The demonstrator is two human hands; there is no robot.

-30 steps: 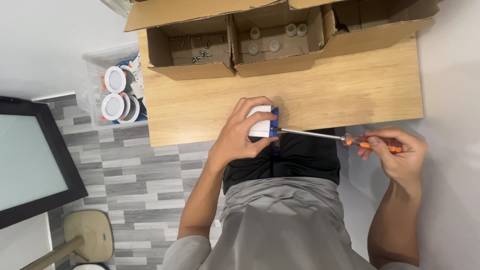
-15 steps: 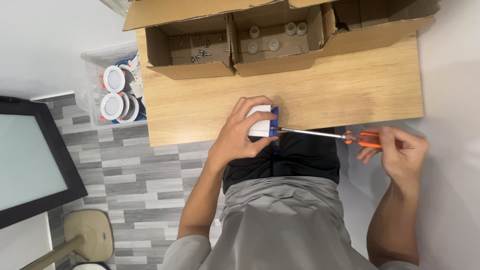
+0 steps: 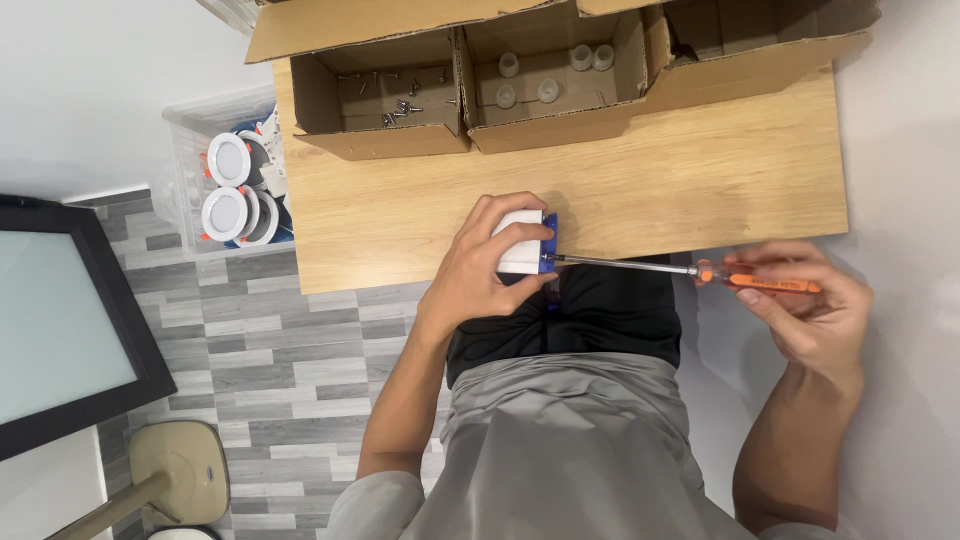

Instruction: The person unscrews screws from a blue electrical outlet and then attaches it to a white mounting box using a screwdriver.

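While our left hand (image 3: 480, 270) clamps the small white-and-blue box (image 3: 525, 243) at the near edge of the desk (image 3: 700, 170), our right hand (image 3: 805, 305) is off the desk's near right corner, closed around the orange handle of the screwdriver (image 3: 690, 270). Left grip: fingers wrapped over the top and left side of the box, thumb under it at the desk edge. Right grip: fingers curled on the handle, shaft level and running left, tip touching the box's blue right side. Box sits partly on the desk, near edge, roughly mid-width.

Along the far edge we see three open cardboard boxes side by side: left one (image 3: 385, 100) holds loose screws, middle one (image 3: 545, 85) holds small white plastic caps, right one (image 3: 740, 50) contents we cannot make out. Off the desk's left edge, on the floor, a clear bin (image 3: 190, 150) holds round white lamp fittings. Dark framed panel (image 3: 70, 320) stands further left.
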